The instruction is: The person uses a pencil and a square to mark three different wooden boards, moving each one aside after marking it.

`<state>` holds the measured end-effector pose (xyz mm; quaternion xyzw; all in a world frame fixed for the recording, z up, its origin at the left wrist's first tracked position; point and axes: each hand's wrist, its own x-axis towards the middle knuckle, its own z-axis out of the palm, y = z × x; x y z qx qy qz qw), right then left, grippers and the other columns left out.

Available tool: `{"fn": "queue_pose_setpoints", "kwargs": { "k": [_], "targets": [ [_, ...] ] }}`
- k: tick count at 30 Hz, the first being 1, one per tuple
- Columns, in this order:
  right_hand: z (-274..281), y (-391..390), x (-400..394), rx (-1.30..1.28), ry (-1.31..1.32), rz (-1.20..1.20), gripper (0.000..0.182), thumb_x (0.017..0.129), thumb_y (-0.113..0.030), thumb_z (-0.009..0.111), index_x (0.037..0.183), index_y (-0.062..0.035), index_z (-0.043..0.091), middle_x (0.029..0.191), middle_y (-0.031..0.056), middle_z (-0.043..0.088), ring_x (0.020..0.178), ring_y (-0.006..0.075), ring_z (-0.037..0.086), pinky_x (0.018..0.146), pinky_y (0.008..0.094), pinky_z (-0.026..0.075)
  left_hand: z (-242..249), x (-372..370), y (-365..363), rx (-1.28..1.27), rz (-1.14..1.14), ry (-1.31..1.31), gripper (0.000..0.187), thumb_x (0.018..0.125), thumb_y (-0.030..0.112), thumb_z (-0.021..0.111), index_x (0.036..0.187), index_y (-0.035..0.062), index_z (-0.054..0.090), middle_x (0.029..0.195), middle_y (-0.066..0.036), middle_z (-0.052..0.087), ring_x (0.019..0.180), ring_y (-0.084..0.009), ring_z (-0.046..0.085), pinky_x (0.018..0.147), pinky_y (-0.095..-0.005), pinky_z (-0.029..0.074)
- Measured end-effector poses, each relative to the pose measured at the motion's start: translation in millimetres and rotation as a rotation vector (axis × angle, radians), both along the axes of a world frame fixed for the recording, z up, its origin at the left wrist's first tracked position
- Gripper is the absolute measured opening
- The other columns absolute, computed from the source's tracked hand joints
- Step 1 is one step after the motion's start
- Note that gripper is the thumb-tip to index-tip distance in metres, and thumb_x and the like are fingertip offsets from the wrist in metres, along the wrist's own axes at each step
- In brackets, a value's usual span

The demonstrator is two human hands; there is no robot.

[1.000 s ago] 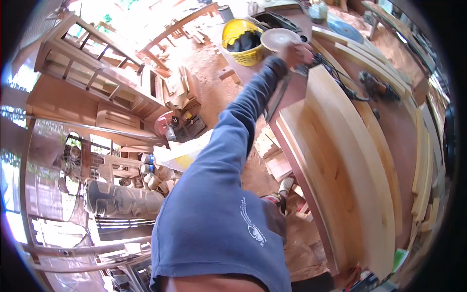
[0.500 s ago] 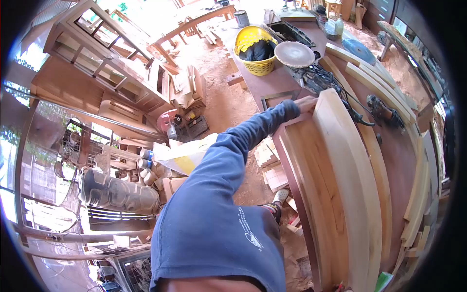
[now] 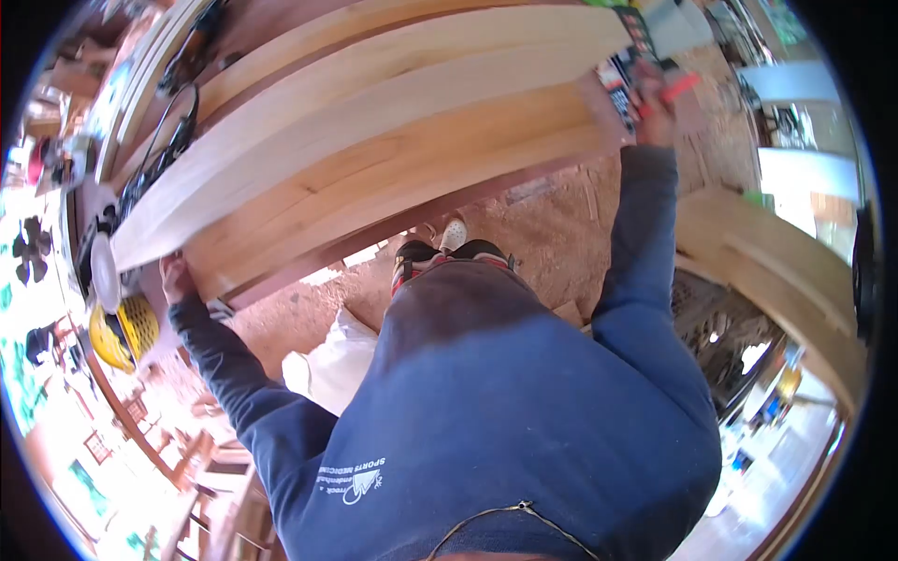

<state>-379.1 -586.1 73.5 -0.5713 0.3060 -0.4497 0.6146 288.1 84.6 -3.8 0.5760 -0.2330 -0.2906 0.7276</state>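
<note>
A pale wooden plank (image 3: 374, 103) lies lengthwise on the workbench, beside a browner wooden board (image 3: 402, 168) nearer my body. My left hand (image 3: 175, 278) is at the left end of these boards, its fingers closed against the pale plank's end. Out at the right end, my right hand (image 3: 652, 103) is blurred and closed around a slim red object (image 3: 681, 87) that sticks out past the fingers; its kind I cannot tell. Right by that hand lies a black-and-white printed item (image 3: 617, 93), partly covered by the fingers.
Beyond the plank lie another long board (image 3: 281, 51) and a black cable (image 3: 168, 154). A yellow basket (image 3: 140, 327) and a round pale disc (image 3: 105, 271) are at the left. A white sack (image 3: 337, 360) stands on the floor near my legs. Curved timber (image 3: 776, 262) is at the right.
My view has swung round and down over the boards. My right hand has come into view at their right end with the red object. My left hand stays at the left end.
</note>
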Motion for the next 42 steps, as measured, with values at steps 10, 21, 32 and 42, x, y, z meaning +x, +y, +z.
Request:
{"fn": "queue_pose_setpoints", "kwargs": {
  "k": [10,21,32,42],
  "targets": [
    [-44.9,-29.9,60.3,-0.264,0.300,0.463,0.058,0.085,-0.001,0.076,0.138,-0.0015,0.051,0.117,0.0030,0.063,0.107,0.0138,0.059,0.095,0.0320,0.049,-12.4,5.9,-25.5,0.404,0.180,-0.442,0.078,0.073,0.026,0.094,0.134,-0.0024,0.054,0.122,-0.014,0.066,0.113,-0.0240,0.061,0.103,-0.0377,0.047],
    [-35.5,-15.7,68.9,-0.233,0.293,0.483,0.052,0.086,0.002,0.072,0.134,-0.0007,0.052,0.117,0.0045,0.063,0.107,0.0153,0.060,0.095,0.0322,0.050,2.2,-12.1,-38.9,0.435,0.227,-0.539,0.071,0.074,0.033,0.093,0.128,-0.0023,0.062,0.120,-0.012,0.068,0.108,-0.0233,0.063,0.100,-0.0365,0.046],
    [-55.6,-14.4,64.6,-0.429,0.413,0.327,0.051,0.085,-0.004,0.073,0.133,-0.0011,0.055,0.112,0.0021,0.063,0.101,0.0134,0.059,0.091,0.0305,0.049,-5.1,-6.2,-33.3,0.443,0.270,-0.555,0.076,0.072,0.027,0.093,0.131,-0.0044,0.057,0.124,-0.014,0.066,0.113,-0.0246,0.061,0.105,-0.0373,0.044],
    [-42.4,6.5,49.8,-0.298,0.307,0.062,0.035,0.090,-0.011,0.070,0.123,-0.0019,0.064,0.103,0.0008,0.065,0.086,0.0118,0.059,0.078,0.0312,0.051,1.4,-13.4,-39.6,0.451,0.284,-0.583,0.074,0.072,0.030,0.092,0.128,-0.0050,0.060,0.122,-0.016,0.067,0.112,-0.0255,0.062,0.102,-0.0381,0.045]
  ]
}}
